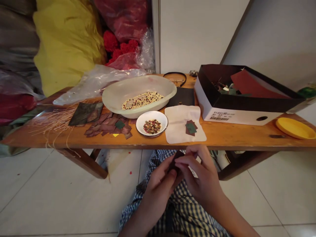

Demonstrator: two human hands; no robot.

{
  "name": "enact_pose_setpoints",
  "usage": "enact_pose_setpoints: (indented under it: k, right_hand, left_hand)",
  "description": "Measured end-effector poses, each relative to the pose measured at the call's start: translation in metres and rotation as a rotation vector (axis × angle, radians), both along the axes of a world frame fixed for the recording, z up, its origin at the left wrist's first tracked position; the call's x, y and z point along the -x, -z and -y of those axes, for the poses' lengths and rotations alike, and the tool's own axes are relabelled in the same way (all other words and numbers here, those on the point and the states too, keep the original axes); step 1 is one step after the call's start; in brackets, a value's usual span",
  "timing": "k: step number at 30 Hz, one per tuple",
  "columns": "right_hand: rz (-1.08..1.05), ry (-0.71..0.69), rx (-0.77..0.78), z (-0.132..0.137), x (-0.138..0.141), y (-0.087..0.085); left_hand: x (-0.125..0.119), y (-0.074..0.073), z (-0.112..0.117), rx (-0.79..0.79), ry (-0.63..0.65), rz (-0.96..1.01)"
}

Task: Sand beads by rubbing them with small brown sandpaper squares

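Observation:
Both hands meet over my lap, below the front edge of the wooden bench (234,136). My left hand (160,186) and my right hand (199,174) are closed in a pinch on a small dark piece (175,159) held between their fingertips. Directly above them on the bench lies a white cloth (177,131) with a few small dark red and green squares (191,128) on it. A small white bowl of mixed beads (151,123) stands left of the cloth. Behind it sits a large pale basin of light beads (138,93).
A pile of dark red cut pieces (108,126) and straw strands (54,121) lie at the bench's left. A black and white shoebox (237,95) of scraps stands at the right, with a yellow lid (295,127) beyond. Plastic bags (66,39) are stacked behind.

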State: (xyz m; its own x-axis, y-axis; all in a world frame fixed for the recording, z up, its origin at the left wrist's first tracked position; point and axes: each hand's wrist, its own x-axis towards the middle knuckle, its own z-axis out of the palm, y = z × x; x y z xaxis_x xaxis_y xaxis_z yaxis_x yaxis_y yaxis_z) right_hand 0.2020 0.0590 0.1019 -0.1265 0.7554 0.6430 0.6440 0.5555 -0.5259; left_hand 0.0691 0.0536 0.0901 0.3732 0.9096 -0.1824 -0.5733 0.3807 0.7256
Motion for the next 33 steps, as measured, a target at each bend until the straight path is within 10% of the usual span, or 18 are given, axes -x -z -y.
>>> enact_pose_setpoints:
  k: [33]
  right_hand:
    - [0.156, -0.060, 0.152, 0.004, -0.001, 0.008]
  left_hand:
    - [0.005, 0.017, 0.013, 0.112, 0.035, 0.040]
